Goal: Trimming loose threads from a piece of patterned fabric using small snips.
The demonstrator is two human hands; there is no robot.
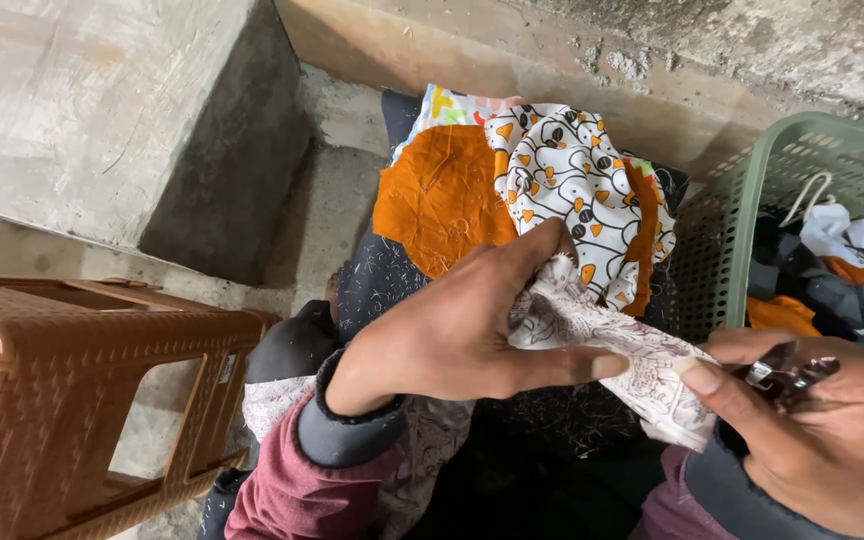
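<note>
At about six o'clock the left hand [452,330] pinches a strip of white cloth with a fine dark print [632,365], thumb stretched along its lower edge and forefinger bent over its upper end. The left sleeve [297,480] is maroon with a grey cuff. At four o'clock the right hand [812,430] grips the other end of the same strip with its thumb, and the curled fingers also close round a small pair of scissors [787,375] with dark handles and a glint of metal; how far the blades stand apart cannot be told. The strip runs taut between the two hands, above a dark speckled cloth [392,275] that covers the lap.

Just beyond the hands, near the middle, lies a pile of fabric: an orange piece [437,195], wrinkled, and beside it toward one o'clock a white cloth patterned with black outlines and orange dots [567,165]. The strip's upper end touches this patterned cloth.

At eight o'clock stands a brown plastic stool with a woven look [72,380], on its side. At three o'clock a pale green plastic basket [752,190] holds mixed clothes in grey, orange and white. Farthest off, from ten to twelve o'clock, a concrete block [102,110] and a rough concrete wall [752,50] close the scene.
</note>
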